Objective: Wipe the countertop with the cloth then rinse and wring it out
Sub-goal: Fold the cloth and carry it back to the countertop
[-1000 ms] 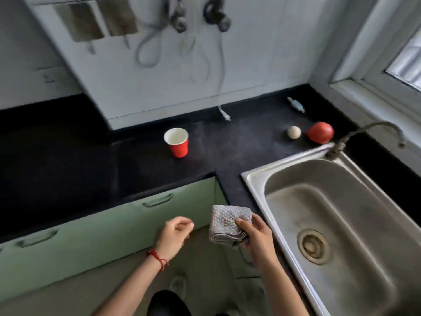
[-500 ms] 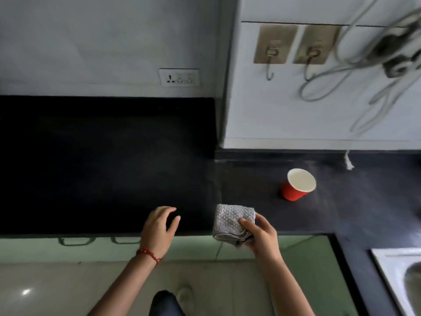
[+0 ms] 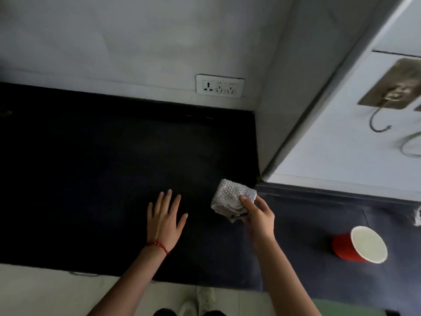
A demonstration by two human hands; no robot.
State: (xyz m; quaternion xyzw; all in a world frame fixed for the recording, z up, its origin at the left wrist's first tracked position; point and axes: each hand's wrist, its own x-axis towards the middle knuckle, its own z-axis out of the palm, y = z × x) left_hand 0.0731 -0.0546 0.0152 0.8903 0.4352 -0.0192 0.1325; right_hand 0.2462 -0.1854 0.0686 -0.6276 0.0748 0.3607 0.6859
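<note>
A folded grey textured cloth (image 3: 230, 198) is pinched at its near right corner by my right hand (image 3: 258, 214), over the black countertop (image 3: 91, 179) near the wall corner. I cannot tell whether the cloth touches the counter. To its left my left hand (image 3: 165, 218) is spread flat with straight fingers over the dark surface, a red thread bracelet on its wrist. The sink is out of view.
A red paper cup (image 3: 357, 245) stands on the counter at the right. A white socket plate (image 3: 219, 86) is on the back wall. A white wall block with metal hooks (image 3: 391, 96) juts out at the right. The pale floor and shoes (image 3: 198, 302) show below the counter edge.
The view has swung left, away from the sink. Both hands have moved forward over the counter; my left hand has gone from loosely curled to spread flat. The cloth stays in my right hand.
</note>
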